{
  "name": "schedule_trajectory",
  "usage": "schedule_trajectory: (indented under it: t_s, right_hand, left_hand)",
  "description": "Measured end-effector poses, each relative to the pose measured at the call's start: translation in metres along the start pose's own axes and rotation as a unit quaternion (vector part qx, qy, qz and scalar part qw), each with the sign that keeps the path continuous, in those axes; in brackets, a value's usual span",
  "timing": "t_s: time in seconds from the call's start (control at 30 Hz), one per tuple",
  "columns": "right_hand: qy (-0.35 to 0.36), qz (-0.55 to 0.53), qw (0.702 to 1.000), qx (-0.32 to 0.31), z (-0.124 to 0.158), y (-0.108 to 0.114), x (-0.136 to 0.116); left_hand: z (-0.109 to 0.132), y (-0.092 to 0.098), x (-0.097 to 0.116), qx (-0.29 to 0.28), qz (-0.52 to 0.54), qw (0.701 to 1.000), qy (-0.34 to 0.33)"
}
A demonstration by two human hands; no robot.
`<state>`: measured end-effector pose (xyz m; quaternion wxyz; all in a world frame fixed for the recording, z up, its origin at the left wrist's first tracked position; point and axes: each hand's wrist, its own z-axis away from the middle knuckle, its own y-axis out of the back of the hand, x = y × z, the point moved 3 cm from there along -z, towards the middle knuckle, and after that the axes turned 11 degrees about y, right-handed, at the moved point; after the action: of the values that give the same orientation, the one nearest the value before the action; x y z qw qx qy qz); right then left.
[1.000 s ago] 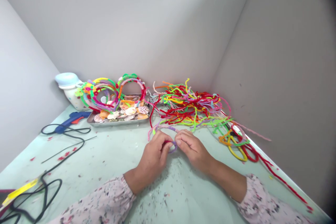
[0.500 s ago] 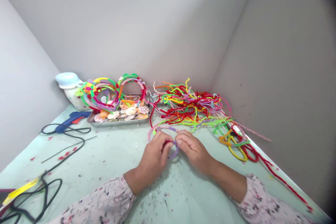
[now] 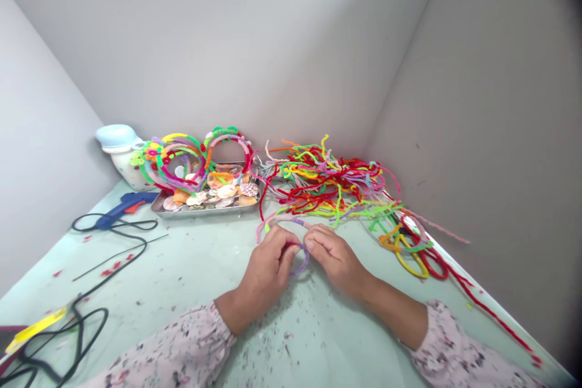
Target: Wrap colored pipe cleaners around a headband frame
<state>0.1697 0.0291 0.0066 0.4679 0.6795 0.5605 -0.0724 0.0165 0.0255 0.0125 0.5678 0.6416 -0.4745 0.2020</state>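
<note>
Both my hands meet at the middle of the pale green table (image 3: 191, 267). My left hand (image 3: 267, 265) and my right hand (image 3: 331, 256) each pinch a purple pipe cleaner (image 3: 301, 264), which curls into a small loop between the fingertips. A bit of red shows at the left fingertips. A pink and purple strand arcs just beyond the hands towards a big tangle of coloured pipe cleaners (image 3: 331, 185).
A metal tray (image 3: 204, 209) of seashells stands at the back, with pipe-cleaner hoops (image 3: 191, 154) leaning over it. A white jar (image 3: 119, 154) and a blue glue gun (image 3: 122, 206) with a black cord (image 3: 82, 309) lie left. Bent loops (image 3: 416, 257) lie right. Walls close in on three sides.
The purple loop between my fingertips has opened a little wider and hangs lower. The hands themselves have barely shifted.
</note>
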Motion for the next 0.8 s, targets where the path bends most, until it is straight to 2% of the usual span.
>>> schedule_trajectory:
  t_s: [0.53, 0.8]
  right_hand:
    - [0.016, 0.045, 0.999, 0.003, 0.0006, 0.0012, -0.0038]
    - [0.037, 0.067, 0.996, 0.055, 0.0007, 0.0036, -0.0056]
  left_hand:
    - [0.0012, 0.0014, 0.0023, -0.018, 0.006, 1.0, 0.009]
    - [-0.0007, 0.0035, -0.0016, 0.028, 0.034, 0.999, 0.032]
